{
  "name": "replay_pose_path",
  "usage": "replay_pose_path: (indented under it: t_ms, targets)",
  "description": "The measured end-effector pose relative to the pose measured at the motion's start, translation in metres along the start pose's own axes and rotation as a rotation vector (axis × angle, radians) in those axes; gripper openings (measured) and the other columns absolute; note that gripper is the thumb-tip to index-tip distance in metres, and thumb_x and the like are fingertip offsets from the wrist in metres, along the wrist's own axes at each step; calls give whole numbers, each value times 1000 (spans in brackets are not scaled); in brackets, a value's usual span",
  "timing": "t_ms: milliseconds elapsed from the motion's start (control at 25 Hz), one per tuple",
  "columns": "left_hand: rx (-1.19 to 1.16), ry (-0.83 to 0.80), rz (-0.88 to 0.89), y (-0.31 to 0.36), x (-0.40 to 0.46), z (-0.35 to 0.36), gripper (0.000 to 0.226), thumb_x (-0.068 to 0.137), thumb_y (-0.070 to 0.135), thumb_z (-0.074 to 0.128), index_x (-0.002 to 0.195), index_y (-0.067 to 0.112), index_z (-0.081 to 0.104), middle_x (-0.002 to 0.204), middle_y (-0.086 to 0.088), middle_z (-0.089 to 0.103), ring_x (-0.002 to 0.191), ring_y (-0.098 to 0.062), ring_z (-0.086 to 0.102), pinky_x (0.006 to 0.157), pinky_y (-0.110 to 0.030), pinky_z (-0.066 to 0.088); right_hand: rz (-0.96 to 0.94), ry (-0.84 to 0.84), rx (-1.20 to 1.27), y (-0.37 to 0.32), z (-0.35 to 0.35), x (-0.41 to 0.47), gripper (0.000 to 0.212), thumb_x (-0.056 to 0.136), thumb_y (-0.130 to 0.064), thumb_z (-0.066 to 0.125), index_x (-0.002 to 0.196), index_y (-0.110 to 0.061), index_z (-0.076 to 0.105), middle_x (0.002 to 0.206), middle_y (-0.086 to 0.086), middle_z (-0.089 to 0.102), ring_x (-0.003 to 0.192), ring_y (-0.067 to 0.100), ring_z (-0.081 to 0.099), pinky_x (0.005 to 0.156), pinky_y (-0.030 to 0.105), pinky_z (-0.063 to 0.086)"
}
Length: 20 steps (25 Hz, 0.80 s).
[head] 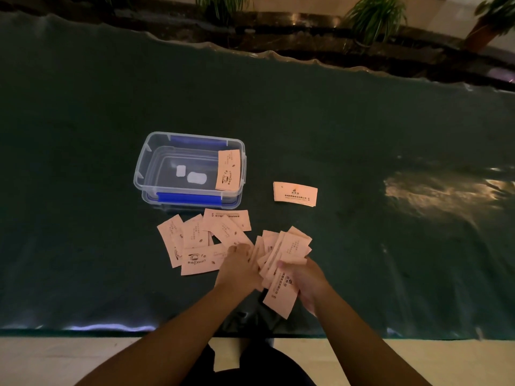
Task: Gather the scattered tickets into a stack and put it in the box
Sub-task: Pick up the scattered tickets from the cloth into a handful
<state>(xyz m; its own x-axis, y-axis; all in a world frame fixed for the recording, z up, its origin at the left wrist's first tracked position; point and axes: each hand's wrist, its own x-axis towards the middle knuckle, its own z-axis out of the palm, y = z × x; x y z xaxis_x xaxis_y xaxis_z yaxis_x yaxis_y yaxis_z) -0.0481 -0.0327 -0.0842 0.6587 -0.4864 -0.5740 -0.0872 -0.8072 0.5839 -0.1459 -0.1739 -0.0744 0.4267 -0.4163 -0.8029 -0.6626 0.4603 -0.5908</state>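
Tickets (195, 246): thin, light, slippery card, loose just in front of the box (189, 169). Right hand (303, 282) clamps a fanned bunch (281, 260); left hand (239, 266) lies flat, fingers spread on loose ones. Best pinched by the long edges.

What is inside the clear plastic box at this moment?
One ticket leans against the right inner wall of the box. Two pale patches show at the bottom, possibly labels or reflections. No stack is inside. Whatever lies behind that ticket is hidden.

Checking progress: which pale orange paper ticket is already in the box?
The ticket leaning against the right wall of the clear plastic box; the others lie on the green cloth or in hand.
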Motion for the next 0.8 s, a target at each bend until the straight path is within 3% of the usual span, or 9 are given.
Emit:
replay_pose_path:
  t_ms: [80,200,320,440,560,720,800]
  targets:
    - [-77,-25,31,2,-1,4,24,93,16,68,116,22,66,121,2,64,108,-13,62,99,-39,58,-7,32,-47,0,3,1,28,96,-3,69,116,-22,69,113,7,77,104,30,74,97,55,57]
    - [-124,-6,66,-2,0,12,27,90,13,66,117,19,69,115,3,65,109,-15,63,96,-40,59,-26,24,-136,-4,11,0,27,96,-5,67,115,-24,66,108,2,75,99,25,72,86,44,57]
    - [-171,-46,74,-4,-3,10,23,91,17,65,109,31,69,113,8,67,107,-11,65,91,-36,60,-33,13,-206,-9,20,1,27,95,-6,65,102,-32,60,102,-2,70,96,20,68,84,41,54]
    - [-240,-85,93,-10,-6,2,26,90,20,64,107,38,70,111,12,71,106,-8,68,92,-41,62,-26,8,-159,-10,25,2,38,91,-4,71,125,-17,60,116,5,72,101,25,71,81,41,55]
    - [-218,-66,151,-13,-16,-15,34,93,13,67,119,35,71,112,18,68,112,-6,64,101,-37,56,-20,16,-144,-13,25,1,50,88,-5,74,134,-13,55,124,9,72,102,27,72,76,41,56]
    - [92,106,141,-30,-20,-50,60,92,12,69,147,27,52,151,8,46,143,-15,38,121,-38,37,-31,-20,-112,-25,30,0,56,91,-2,68,142,-17,52,129,8,71,108,29,71,88,48,57]
    - [332,70,138,-39,-13,-66,83,89,25,73,160,30,31,167,7,27,155,-19,20,126,-47,23,-49,-51,-108,-35,35,-2,56,92,-2,66,143,-21,53,132,6,70,109,26,70,85,45,55]
